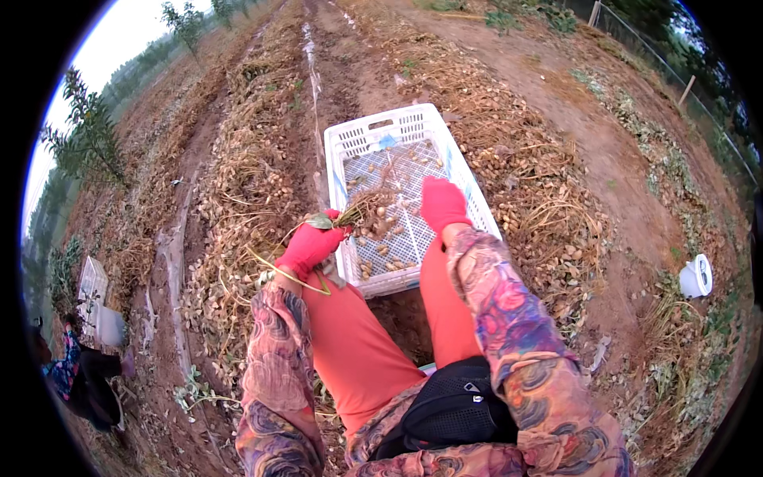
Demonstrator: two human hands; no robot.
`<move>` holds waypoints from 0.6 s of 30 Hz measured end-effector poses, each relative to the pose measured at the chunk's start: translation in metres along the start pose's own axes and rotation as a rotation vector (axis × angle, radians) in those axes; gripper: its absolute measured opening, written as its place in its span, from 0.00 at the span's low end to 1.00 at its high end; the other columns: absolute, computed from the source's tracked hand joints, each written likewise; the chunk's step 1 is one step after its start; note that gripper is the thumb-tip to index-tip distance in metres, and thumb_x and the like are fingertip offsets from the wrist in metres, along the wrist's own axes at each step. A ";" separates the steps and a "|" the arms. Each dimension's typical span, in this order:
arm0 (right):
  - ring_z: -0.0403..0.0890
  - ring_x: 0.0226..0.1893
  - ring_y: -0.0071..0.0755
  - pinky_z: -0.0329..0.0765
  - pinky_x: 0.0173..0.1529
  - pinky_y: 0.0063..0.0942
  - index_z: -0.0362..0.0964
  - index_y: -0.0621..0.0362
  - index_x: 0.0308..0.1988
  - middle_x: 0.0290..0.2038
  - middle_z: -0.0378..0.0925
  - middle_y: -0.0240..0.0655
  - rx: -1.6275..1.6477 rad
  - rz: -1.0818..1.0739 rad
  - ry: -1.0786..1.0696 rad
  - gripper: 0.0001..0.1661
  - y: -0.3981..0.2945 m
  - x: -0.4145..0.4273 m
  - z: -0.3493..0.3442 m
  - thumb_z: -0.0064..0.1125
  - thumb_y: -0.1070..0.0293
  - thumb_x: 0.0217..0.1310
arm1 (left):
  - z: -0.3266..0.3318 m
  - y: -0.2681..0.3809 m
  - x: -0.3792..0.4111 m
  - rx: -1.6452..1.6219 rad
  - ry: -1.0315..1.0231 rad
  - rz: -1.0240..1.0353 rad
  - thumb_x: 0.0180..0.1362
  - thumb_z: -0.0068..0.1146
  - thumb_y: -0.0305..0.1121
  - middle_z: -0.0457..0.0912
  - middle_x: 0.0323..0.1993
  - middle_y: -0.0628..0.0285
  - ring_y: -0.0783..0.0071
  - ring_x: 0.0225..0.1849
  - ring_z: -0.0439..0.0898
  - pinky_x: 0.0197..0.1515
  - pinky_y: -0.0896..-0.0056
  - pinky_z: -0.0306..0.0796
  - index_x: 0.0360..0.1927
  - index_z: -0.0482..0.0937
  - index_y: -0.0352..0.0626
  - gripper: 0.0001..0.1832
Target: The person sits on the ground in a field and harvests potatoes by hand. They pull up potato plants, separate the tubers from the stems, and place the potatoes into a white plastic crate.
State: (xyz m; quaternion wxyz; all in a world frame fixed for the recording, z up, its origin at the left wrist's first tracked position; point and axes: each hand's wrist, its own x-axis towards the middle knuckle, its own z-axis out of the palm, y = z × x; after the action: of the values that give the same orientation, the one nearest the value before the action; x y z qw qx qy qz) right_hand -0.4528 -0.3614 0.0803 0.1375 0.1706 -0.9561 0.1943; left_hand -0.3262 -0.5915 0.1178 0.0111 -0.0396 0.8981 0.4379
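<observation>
My left hand (313,245), in a red glove, grips a pulled-up peanut plant (365,210) by its stems. Its roots and a few pods hang over the near left part of a white plastic crate (390,286). Stems and a leaf stick out past the glove toward my wrist. Above the crate's right side, my right hand (444,204) is curled in a matching glove. Its fingers face away, so I cannot see whether anything is in it. Loose peanuts (398,263) lie scattered on the lattice floor of the crate.
Rows of dried peanut plants (238,179) run along both sides of the crate. A white bucket (695,276) stands at the right. At the far left another person (83,375) sits near a white crate (92,289) and a pale tub (111,326). A wire fence (661,56) borders the right.
</observation>
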 end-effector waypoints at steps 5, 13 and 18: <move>0.80 0.32 0.50 0.77 0.36 0.42 0.74 0.61 0.40 0.31 0.78 0.48 0.188 -0.297 0.256 0.20 0.005 -0.010 0.005 0.63 0.65 0.45 | -0.002 0.003 -0.002 -0.173 -0.022 -0.097 0.55 0.56 0.36 0.70 0.19 0.76 0.87 0.20 0.65 0.21 0.82 0.57 0.41 0.76 0.47 0.10; 0.79 0.27 0.26 0.77 0.29 0.22 0.67 0.70 0.49 0.35 0.77 0.41 1.256 0.062 -0.554 0.26 -0.046 -0.023 -0.035 0.62 0.68 0.52 | 0.000 0.002 -0.001 -0.163 -0.041 -0.090 0.56 0.56 0.37 0.72 0.22 0.76 0.88 0.21 0.65 0.23 0.81 0.59 0.41 0.76 0.48 0.10; 0.79 0.25 0.27 0.75 0.25 0.25 0.69 0.69 0.43 0.30 0.77 0.41 1.172 0.038 -0.512 0.25 -0.045 -0.023 -0.028 0.65 0.65 0.47 | 0.003 0.000 0.002 -0.066 -0.042 -0.003 0.55 0.57 0.36 0.73 0.24 0.75 0.87 0.22 0.66 0.24 0.81 0.61 0.41 0.76 0.48 0.11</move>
State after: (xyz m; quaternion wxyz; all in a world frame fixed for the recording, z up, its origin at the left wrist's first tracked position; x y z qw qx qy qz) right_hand -0.4094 -0.3821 0.1118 -0.2148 0.2416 -0.6965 0.6405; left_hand -0.3285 -0.5898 0.1158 0.0293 -0.0323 0.8827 0.4679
